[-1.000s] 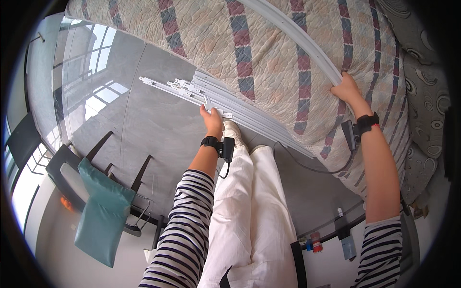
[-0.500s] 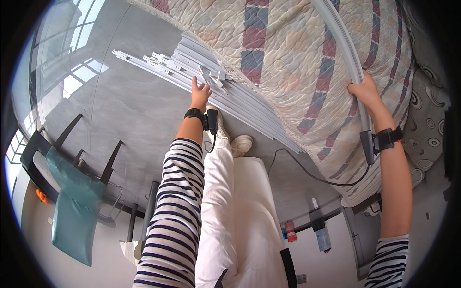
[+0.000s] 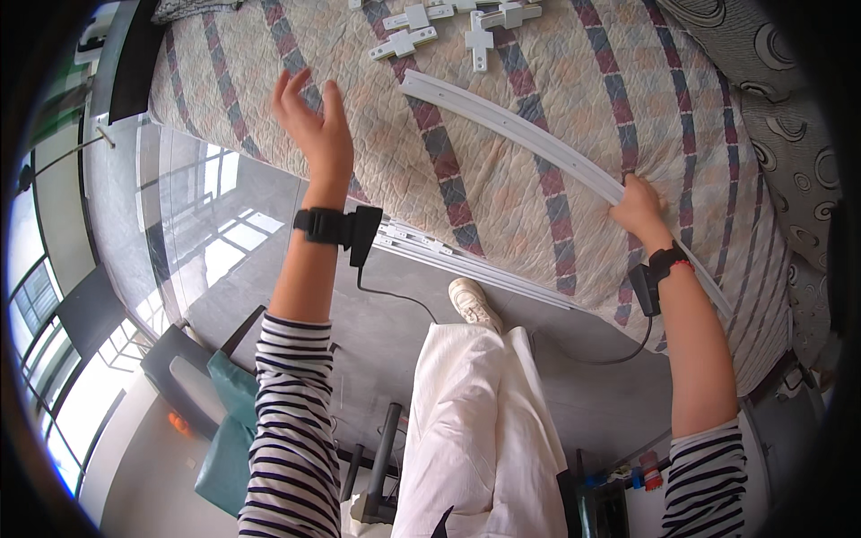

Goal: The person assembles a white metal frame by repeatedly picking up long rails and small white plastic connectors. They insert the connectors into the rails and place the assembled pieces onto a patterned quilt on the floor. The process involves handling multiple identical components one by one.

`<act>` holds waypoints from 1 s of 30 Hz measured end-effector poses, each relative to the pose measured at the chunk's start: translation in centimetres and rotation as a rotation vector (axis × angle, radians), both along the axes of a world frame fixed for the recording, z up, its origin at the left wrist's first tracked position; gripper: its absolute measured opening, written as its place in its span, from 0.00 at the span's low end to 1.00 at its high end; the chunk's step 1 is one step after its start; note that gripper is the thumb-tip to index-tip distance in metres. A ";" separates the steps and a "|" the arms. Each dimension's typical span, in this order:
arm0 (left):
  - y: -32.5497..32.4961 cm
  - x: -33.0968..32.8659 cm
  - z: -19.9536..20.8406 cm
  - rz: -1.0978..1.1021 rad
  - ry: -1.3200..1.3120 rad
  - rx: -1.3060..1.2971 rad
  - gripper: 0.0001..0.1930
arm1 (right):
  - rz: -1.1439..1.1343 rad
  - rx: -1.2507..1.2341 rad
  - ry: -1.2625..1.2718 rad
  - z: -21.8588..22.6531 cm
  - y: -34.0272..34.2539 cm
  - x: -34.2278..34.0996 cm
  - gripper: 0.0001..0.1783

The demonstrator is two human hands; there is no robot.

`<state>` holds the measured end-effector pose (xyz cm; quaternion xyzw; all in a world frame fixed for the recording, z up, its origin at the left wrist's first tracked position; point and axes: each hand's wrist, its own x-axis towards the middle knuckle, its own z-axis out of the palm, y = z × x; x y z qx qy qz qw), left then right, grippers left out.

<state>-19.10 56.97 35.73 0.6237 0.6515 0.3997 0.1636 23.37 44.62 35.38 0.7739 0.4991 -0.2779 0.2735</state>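
Observation:
My right hand (image 3: 640, 211) is wrapped round a long white track rail (image 3: 529, 136), which slants across the quilt on the bed. The rail's far end lies close to a group of white plastic connectors (image 3: 404, 41), some T-shaped and others straight. Over the bed's left part, my left hand (image 3: 318, 125) is raised with its fingers spread, and it holds nothing. Each wrist wears a black strap with a small black device and a cable.
A patterned quilt (image 3: 377, 152) covers the bed. More white rails (image 3: 484, 278) lie on the grey floor along the bed's near edge, by my shoe (image 3: 473, 303). A chair with a teal cloth (image 3: 229, 448) stands at the lower left.
My view has swung toward the bed, bringing the connectors on it into sight. My left hand has left the floor rails for the bed. The rail in my right hand now points leftward over the quilt.

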 end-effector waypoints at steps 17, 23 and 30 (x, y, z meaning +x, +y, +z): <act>11.0 8.3 -1.6 -0.653 0.730 -0.239 0.41 | -0.005 -0.057 0.090 -0.2 0.7 0.3 0.26; 11.1 7.9 -3.2 -0.210 0.340 -0.366 0.36 | -0.001 -0.076 0.067 -0.1 1.0 0.0 0.26; 9.8 13.7 1.2 -0.478 0.429 -0.432 0.40 | 0.053 -0.024 0.038 -0.5 0.5 0.5 0.24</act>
